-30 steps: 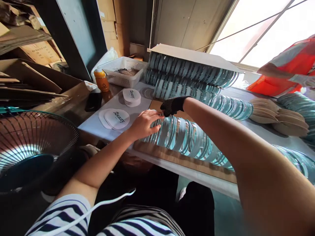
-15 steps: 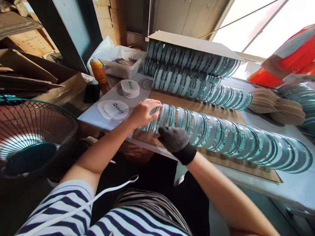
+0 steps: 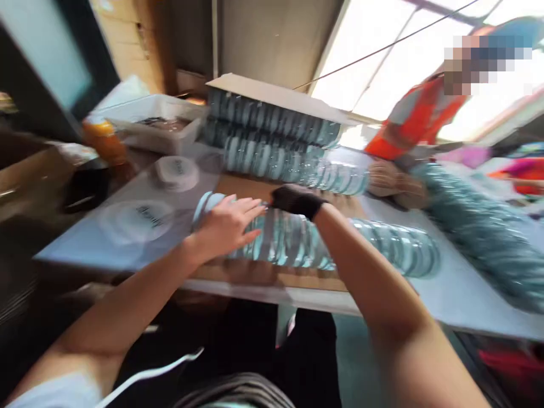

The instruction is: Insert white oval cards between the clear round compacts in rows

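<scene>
A long row of round glass discs [image 3: 293,238] stands on edge on a brown cardboard sheet [image 3: 276,277]. Over the left part of this row lies my bare left hand [image 3: 229,224], its fingers stretched out and its thumb apart, touching the glass. Just right of it, along the row's far upper side, is my right hand [image 3: 297,202] in a dark glove. Motion blurs its fingers, and whether they grip any glass does not show. My right forearm covers part of the row.
Behind lies another glass row [image 3: 272,161], beside stacked rows under a cardboard flap [image 3: 276,93]. White round labelled sheets [image 3: 134,221] are at left, near a white basket [image 3: 157,136] and an orange bottle [image 3: 104,141]. A person in an orange vest [image 3: 408,122] stands beyond the table.
The view has swung to the right. My right hand has moved from the near side of the glass row to its far upper side. My left hand is still on the row.
</scene>
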The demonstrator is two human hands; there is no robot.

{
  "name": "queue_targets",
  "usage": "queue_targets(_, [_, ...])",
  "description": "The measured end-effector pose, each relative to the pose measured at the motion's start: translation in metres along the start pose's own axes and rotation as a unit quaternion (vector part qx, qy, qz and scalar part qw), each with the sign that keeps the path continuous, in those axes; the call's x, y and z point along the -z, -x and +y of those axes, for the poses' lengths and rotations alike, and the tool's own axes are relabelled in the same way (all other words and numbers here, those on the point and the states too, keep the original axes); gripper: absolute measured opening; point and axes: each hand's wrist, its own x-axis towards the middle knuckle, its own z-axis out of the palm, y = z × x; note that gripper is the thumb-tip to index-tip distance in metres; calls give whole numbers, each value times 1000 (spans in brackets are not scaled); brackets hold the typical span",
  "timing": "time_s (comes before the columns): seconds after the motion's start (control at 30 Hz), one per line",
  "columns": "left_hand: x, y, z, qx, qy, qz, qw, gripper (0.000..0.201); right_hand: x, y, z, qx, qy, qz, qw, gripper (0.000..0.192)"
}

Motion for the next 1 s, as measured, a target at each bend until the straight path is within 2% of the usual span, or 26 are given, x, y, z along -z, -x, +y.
queue_targets(0.07, [-10,1,1,-7,-28,11,1000,50,9,-15,4,30,-4,-21,999,29])
queue_targets(0.2, [-35,-1,-16,-6,-25,57,998,66,11,-44,-9,57,16,-52,997,27])
queue_targets(0.3, [-41,-4,-22,-5,9,53,999,67,11,-47,-19,38,37,-5,999,26])
queue_targets(0.4, [-29,0,-13,31,-4,38,999,64,7,-15,-30,49,40,77,995,23])
queue_targets(0.5, [-14,2,-2,21,-17,-3,1000,53,-15,32,-47,7,-10,189,982,26])
queue_targets(0.57, [-10,0,-1,15,-15,-24,999,51,-43,59,-63,-48,-49,212,975,27])
queue_targets(0.67, [-10,-1,-7,27,-12,-36,999,49,-96,82,-93,-69,-70,179,979,28])
queue_targets(0.73, [-9,0,-10,33,-9,-35,999,48,-130,86,-113,-67,-70,155,983,30])
queue_targets(0.8, [-6,2,-10,30,-7,-38,999,48,-153,86,-127,-82,-63,144,984,33])
queue_targets(0.9, [1,1,-4,21,-6,-48,999,47,-161,90,-124,-93,-73,143,983,37])
queue_targets(1.0, [3,-8,7,11,1,-47,999,48,-130,97,-83,-98,-94,187,973,36])
